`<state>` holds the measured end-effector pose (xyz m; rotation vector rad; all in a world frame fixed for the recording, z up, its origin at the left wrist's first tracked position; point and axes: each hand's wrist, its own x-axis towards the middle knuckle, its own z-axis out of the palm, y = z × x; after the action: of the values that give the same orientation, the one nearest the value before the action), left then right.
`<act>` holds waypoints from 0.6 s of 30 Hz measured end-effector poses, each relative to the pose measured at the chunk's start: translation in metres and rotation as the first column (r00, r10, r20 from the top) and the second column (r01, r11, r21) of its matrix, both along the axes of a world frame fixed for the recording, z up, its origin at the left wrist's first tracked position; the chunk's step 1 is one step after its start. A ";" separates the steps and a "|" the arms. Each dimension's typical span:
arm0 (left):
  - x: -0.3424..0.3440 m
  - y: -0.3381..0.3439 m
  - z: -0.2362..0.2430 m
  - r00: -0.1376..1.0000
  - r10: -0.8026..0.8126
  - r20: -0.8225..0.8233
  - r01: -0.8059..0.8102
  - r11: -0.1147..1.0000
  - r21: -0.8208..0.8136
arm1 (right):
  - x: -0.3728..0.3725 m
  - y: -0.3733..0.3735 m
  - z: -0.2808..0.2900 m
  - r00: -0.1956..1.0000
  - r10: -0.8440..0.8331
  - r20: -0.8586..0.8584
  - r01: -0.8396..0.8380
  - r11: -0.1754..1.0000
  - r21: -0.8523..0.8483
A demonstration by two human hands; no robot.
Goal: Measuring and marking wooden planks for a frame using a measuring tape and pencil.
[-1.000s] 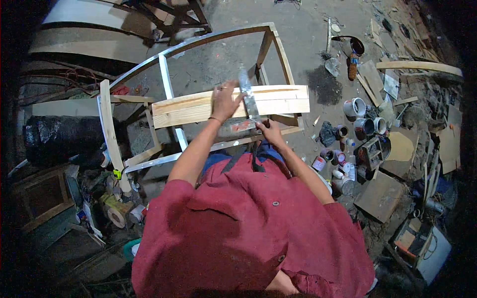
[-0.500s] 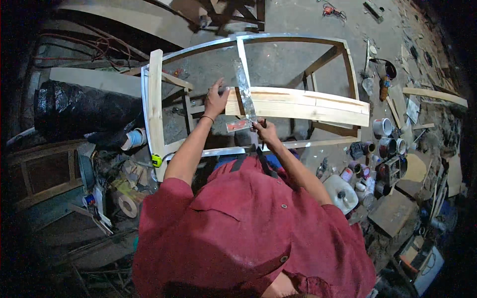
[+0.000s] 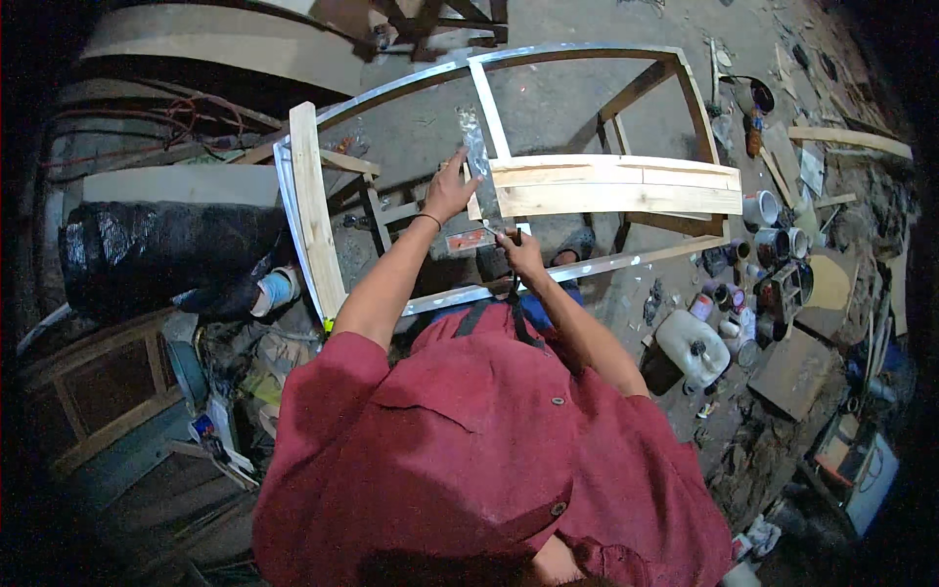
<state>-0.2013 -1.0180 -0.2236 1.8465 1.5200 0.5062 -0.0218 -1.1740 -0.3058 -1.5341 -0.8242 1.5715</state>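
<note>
A square with a worn metal blade (image 3: 476, 147) and a red-marked stock (image 3: 469, 240) lies across the left end of a pale wooden board (image 3: 616, 186). My left hand (image 3: 451, 193) is closed at the blade's left edge, its thumb against the metal and the fingers along its side. My right hand (image 3: 523, 256) is pinched round a thin pencil-like stick, close to the blade's lower end. Beneath the board stands a wooden frame (image 3: 577, 56) with curved rails. A pale upright plank (image 3: 311, 196) lies along its left side.
A black-wrapped roll (image 3: 171, 245) lies left of the frame. On the right are a whitish jerrycan (image 3: 693, 347), paint cans (image 3: 760, 209) and wood offcuts. A bright yellow-green tape measure (image 3: 329, 324) shows partly beside my left arm.
The board has slid right relative to the frame, and the square now sits nearer its left end, left of the frame's middle bar. My left hand has moved up to the blade.
</note>
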 end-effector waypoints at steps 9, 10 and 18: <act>-0.001 0.007 -0.003 0.993 -0.104 -0.064 0.108 0.992 0.069 | -0.021 0.006 0.007 0.993 -0.104 0.052 0.105 0.994 -0.015; -0.001 0.007 -0.002 0.990 -0.098 -0.097 0.103 0.994 0.047 | -0.022 0.005 0.006 0.991 -0.129 0.033 0.129 0.992 0.006; -0.003 0.006 0.000 0.985 -0.173 -0.005 0.172 0.980 0.102 | -0.025 0.005 0.002 0.989 -0.144 0.036 0.146 0.986 -0.084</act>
<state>-0.2046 -1.0124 -0.2235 2.0331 1.3375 0.5135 -0.0465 -1.1690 -0.3043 -1.6450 -0.6524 1.4978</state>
